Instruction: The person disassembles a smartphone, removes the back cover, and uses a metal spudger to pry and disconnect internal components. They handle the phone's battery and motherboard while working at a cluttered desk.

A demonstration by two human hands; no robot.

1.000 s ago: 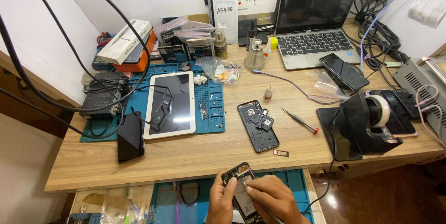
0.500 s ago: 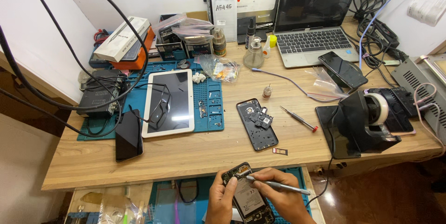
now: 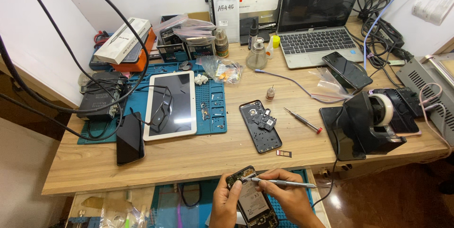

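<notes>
At the far left of the wooden desk [image 3: 142, 162] a dark phone [image 3: 130, 138] lies face up at the corner of a blue work mat [image 3: 215, 119], and just right of it a white tablet [image 3: 171, 105] rests on that mat with black cables draped over it. Low in the middle, below the desk's front edge, the left hand [image 3: 226, 204] wraps its fingers around the left side of an opened phone [image 3: 250, 198], thumb pressed on its upper edge, so the phone is held firmly with its insides facing up. The right hand [image 3: 288, 202] pinches a thin metal tool [image 3: 279, 181] between thumb and fingertips, the tool lying nearly level with its tip touching the top part of the opened phone. Above them on the desk sits a black phone back cover [image 3: 260, 126] with a loose part on it, a small tray [image 3: 283, 153] near its lower corner, and a red-tipped screwdriver [image 3: 302, 120] just to the right. Farther right stands a black tape dispenser [image 3: 366, 124], and behind it, toward the wall, a laptop [image 3: 319, 25] is open with a dark phone [image 3: 347, 69] lying by its front corner.
</notes>
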